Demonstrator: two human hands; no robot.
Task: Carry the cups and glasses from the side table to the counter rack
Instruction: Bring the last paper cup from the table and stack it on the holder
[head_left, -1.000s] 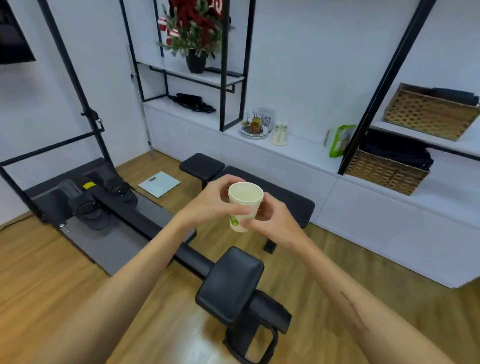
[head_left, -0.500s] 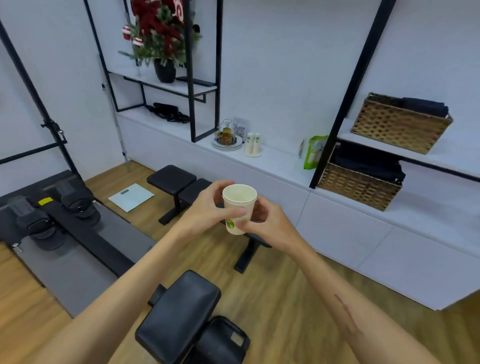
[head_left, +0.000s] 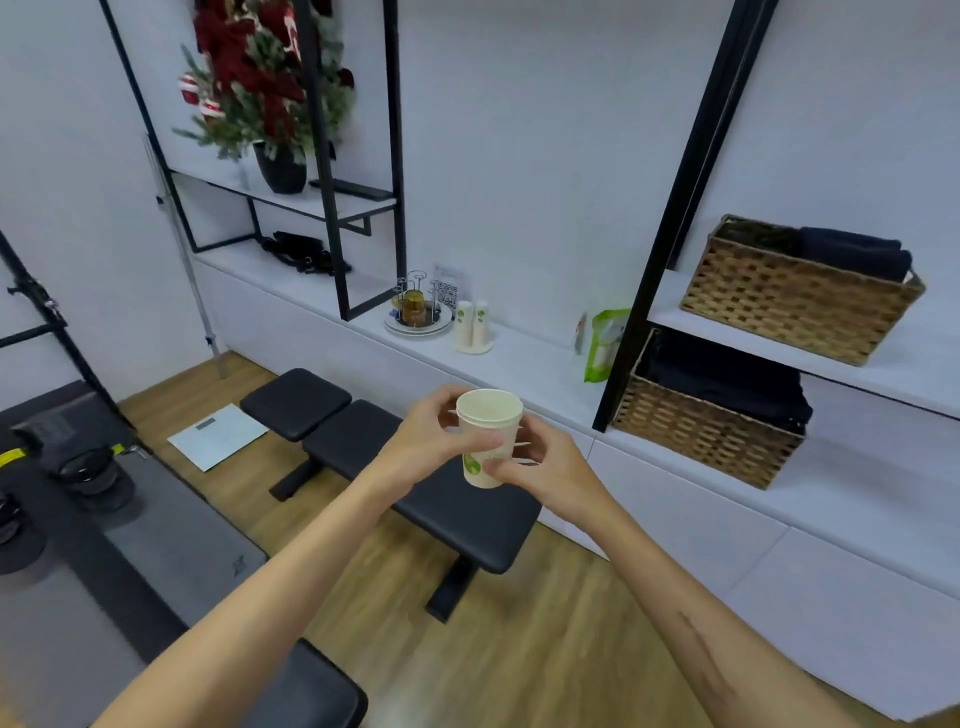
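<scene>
I hold a cream paper cup (head_left: 488, 421) with a green print upright in front of me, above a black padded bench. My left hand (head_left: 426, 441) grips its left side with the thumb across the front. My right hand (head_left: 540, 462) holds the lower right side with curled fingers. Further off on the white counter (head_left: 540, 364) stands a wire cup rack (head_left: 418, 304) on a round plate, with an amber glass hanging on it. Two stacks of upturned paper cups (head_left: 472, 325) stand just right of the rack.
The black bench (head_left: 415, 467) lies between me and the counter. A rowing machine (head_left: 78, 493) fills the left floor, with a scale (head_left: 218, 436) beside it. Wicker baskets (head_left: 711, 431) sit on the right shelves, a green pouch (head_left: 602, 345) on the counter, a potted plant (head_left: 270, 93) above.
The view has moved closer to the counter and turned right; the rack and baskets look larger. Both hands keep the same hold on the cup.
</scene>
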